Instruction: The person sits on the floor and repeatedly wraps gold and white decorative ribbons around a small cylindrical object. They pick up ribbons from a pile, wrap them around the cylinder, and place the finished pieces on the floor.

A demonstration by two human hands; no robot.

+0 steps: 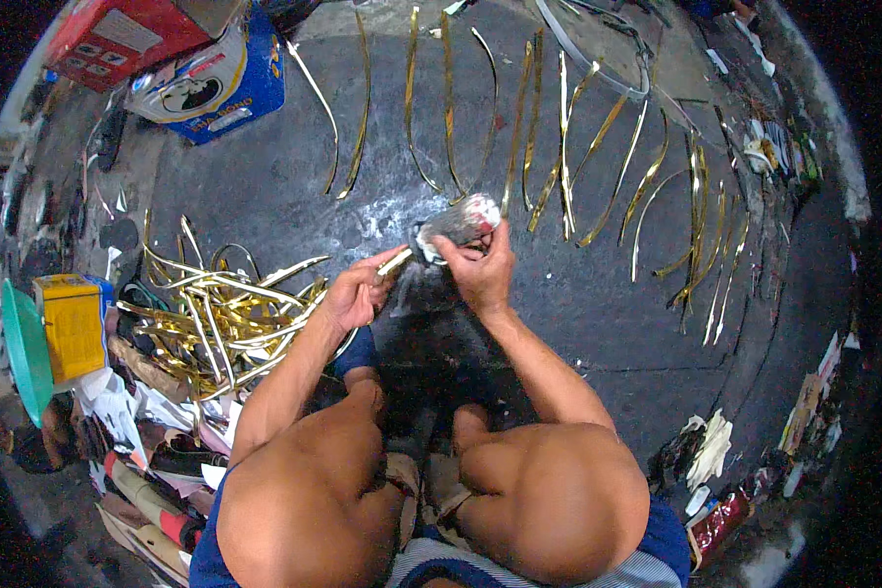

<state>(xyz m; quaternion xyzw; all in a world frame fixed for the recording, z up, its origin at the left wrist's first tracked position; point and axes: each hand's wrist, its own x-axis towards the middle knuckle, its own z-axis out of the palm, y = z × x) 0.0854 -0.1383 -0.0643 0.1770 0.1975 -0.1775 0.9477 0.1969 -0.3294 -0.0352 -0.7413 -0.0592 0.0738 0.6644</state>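
Observation:
My left hand (pixel 356 289) is closed on the end of a shiny gold strip (pixel 396 261), held out in front of my knees. My right hand (pixel 485 272) grips a grey, roughly cylindrical container (pixel 453 227), smeared with white and red, tilted on its side. Its dark and white end meets the strip's tip; whether the tip goes inside, I cannot tell. Left of my left forearm lies a tangled pile of gold strips (pixel 235 318). Further off, several gold strips (pixel 564 137) are spread out separately in a loose row on the dark floor mat (pixel 598 304).
At the far left stand a blue and white tin (pixel 250 83) and a red carton (pixel 132 34). A yellow tin (pixel 73 328) and a green dish (pixel 26 348) are at the left, above paper scraps (pixel 113 407). A pale crumpled scrap (pixel 710 446) lies right of my knee.

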